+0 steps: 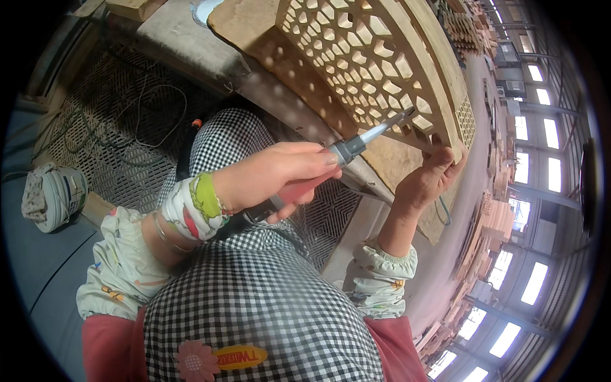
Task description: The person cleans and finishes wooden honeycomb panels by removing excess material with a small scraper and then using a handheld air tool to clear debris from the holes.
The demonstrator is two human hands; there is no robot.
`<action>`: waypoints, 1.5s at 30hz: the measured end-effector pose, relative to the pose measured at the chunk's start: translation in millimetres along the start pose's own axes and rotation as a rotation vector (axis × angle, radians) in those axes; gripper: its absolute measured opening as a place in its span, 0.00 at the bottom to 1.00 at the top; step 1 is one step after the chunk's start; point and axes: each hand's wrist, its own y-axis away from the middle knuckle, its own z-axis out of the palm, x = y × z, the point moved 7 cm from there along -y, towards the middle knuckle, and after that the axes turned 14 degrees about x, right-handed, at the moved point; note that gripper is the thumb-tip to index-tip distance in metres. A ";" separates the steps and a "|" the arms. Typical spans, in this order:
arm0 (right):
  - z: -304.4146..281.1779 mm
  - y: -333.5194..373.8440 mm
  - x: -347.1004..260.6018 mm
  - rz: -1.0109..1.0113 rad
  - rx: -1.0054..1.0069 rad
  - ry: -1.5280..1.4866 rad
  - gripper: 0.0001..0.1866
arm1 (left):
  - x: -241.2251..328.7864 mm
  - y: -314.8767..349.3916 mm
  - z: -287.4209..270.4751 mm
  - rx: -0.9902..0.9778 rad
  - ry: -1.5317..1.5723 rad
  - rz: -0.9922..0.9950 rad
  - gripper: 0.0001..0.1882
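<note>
My left hand (277,175) is wrapped round a handheld power tool (349,150) with a red and dark body, a grey collar and a slim metal bit. The bit points up and to the right, its tip at the lower right part of a pierced wooden lattice panel (439,86). Whether the tip touches the wood I cannot tell. At the panel's near right corner, my right hand (428,181) grips the edge between thumb and fingers. The panel stands tilted on a brown sheet (245,22) over the workbench.
A pale bench edge (191,38) runs along the far side. At left, a white bucket (76,191) with a cloth sits by a slatted dark mat (89,114), where thin cords (184,105) lie. Stacked timber (503,219) lines the workshop at right.
</note>
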 end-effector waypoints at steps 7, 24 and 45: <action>3.7 2.9 -5.6 -0.037 -0.005 -0.004 0.20 | 10.8 2.5 -2.2 0.061 0.001 0.027 0.23; -1.8 -0.5 2.0 0.011 0.016 -0.012 0.21 | 3.4 -10.0 3.3 -0.004 0.048 -0.007 0.22; -1.6 0.8 6.5 0.016 0.042 -0.059 0.20 | -7.8 -3.4 0.8 -0.029 0.021 0.005 0.22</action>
